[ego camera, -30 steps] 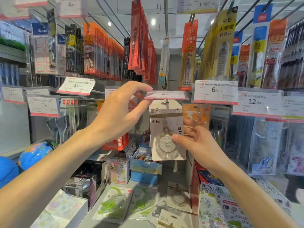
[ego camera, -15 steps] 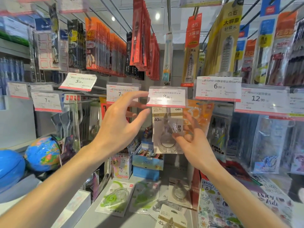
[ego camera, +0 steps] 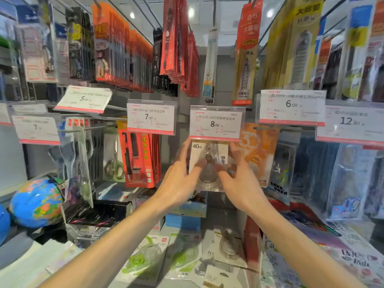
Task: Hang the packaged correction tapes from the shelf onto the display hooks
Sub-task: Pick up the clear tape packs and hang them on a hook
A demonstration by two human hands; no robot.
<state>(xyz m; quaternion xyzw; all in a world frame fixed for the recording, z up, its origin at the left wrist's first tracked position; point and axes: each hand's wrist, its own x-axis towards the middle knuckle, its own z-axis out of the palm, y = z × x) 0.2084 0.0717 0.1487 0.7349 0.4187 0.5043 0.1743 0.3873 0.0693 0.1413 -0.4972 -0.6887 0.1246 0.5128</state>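
While both arms reach up from the bottom of the frame, the left hand (ego camera: 179, 181) and right hand (ego camera: 239, 179) flank a packaged correction tape (ego camera: 208, 163) that sits directly below the 8.00 price tag (ego camera: 216, 122). The pack's white card reads "40m" at upper left, and its clear blister bulges toward the camera. The left hand's fingers are extended upward along the pack's left edge, the thumb crossing onto its front. The right hand mirrors this on the right edge, fingers raised beside the card and thumb lying over the lower blister. Motion blur smears both sets of fingers, so contact appears to be a light two-sided hold, but a firm pinch cannot be confirmed. The top of the pack is hidden behind the price tag; whether it hangs on a hook cannot be determined.

Just right of the pack hangs an orange package (ego camera: 256, 154), partly behind the right hand. To the left, under the 7.90 price tag (ego camera: 151, 117), hang red packages (ego camera: 139, 161).

On the shelf (ego camera: 31, 265) below, more correction tapes lie flat: two green ones (ego camera: 145, 260) side by side near the left forearm, and a clear one (ego camera: 228, 246) between the two forearms. A blue globe (ego camera: 36, 202) stands at the far left.
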